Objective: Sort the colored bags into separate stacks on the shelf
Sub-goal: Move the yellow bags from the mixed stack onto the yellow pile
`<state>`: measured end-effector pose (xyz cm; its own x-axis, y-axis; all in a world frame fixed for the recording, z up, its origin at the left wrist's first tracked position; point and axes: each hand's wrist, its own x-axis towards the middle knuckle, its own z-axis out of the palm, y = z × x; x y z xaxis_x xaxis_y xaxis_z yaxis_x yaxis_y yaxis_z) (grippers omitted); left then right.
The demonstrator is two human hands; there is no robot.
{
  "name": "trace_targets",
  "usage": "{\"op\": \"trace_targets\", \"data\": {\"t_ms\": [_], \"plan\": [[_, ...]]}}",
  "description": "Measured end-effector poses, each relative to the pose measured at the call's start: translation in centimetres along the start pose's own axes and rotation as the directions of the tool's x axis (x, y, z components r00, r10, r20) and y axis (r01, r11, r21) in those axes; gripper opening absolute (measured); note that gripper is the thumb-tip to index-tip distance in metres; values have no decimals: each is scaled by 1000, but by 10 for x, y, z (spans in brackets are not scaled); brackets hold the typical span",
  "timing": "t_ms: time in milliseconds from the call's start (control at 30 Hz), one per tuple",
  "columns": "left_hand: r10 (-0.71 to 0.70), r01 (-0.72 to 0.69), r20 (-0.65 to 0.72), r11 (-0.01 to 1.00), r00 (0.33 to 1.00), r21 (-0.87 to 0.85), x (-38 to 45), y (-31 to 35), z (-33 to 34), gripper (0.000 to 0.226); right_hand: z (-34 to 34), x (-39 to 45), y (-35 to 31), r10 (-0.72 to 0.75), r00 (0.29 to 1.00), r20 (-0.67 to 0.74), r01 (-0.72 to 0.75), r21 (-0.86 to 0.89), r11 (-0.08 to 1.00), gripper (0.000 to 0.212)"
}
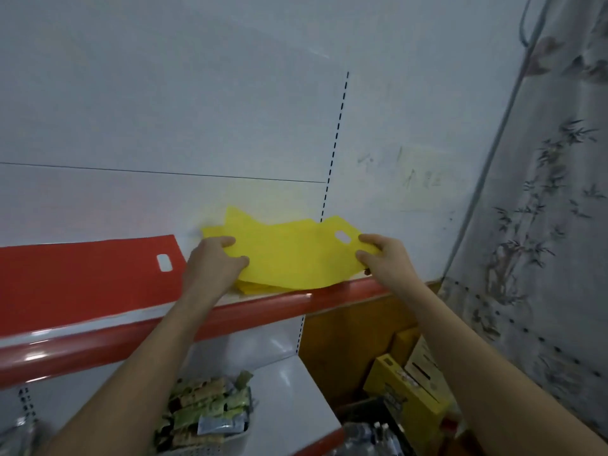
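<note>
On the upper shelf [332, 292], toward two o'clock from the middle of the view, a yellow bag [292, 255] lay across a small yellow stack [250, 286] whose lower edges peeked out beneath it. The left hand [214, 261] pressed on the bag's nine-o'clock end, fingers close together and curled over the edge, thumb tucked against the near side. The right hand [383, 255] pinched the three-o'clock corner between thumb and fingers, just beside the cut-out handle hole [343, 237].

The step in hand looked like laying this yellow bag onto its own pile and squaring it up. The bag sat skewed, its far corners jutting at eleven and one o'clock, so the next move probably called for a small tug and turn to line its edges with those below, then a flat press before letting go. Thin, limp sheet of that kind would likely slide or fold if dragged by one end only.

At nine o'clock from the yellow pile lay the red bags [85, 278], flat, just beside the left wrist but apart from the yellow, so two colours seemed already parted.

The shelf had a glossy red front lip and a pale back panel [164, 110] with a slotted upright. Below, at six o'clock, a basket of packets [204, 413] sat on a lower shelf; yellow boxes [404, 393] stood at five o'clock, and a patterned curtain [539, 225] hung at three o'clock.
</note>
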<state>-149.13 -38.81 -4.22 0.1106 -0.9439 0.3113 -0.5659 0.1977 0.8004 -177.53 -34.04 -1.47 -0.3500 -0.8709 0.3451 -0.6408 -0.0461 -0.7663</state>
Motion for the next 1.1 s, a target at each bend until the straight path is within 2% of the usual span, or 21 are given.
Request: {"op": "trace_targets", "data": {"t_ms": [133,233,333,467,533,633,800,933,1100], "plan": [[-42,44,-19,988,999,151,18,-4,10,59,13,51,12,-43,997,68,47,-71,996,39],[-109,99,26,962,994,255,25,-3,10,62,21,75,20,-62,985,159,91,-186,978,44],[-167,142,51,936,985,322,28,2,14,62,28,93,27,-82,967,240,155,-305,940,45],[-196,175,11,898,981,403,23,6,18,65,27,99,30,-131,942,308,267,-454,850,41],[-180,167,-17,866,983,472,20,13,19,64,22,101,27,-231,934,274,326,-382,865,36],[-144,170,-92,853,985,494,13,22,17,56,19,97,13,-377,889,261,425,-157,892,26],[-4,150,-250,808,968,570,-36,54,8,34,33,54,-23,-476,782,402,480,99,872,17],[6,238,-367,751,930,616,-88,60,-29,25,70,1,-53,-556,638,534,512,245,823,13],[-161,425,-445,681,881,596,-165,48,-94,18,107,-87,-110,-671,444,594,557,403,726,21]]}}
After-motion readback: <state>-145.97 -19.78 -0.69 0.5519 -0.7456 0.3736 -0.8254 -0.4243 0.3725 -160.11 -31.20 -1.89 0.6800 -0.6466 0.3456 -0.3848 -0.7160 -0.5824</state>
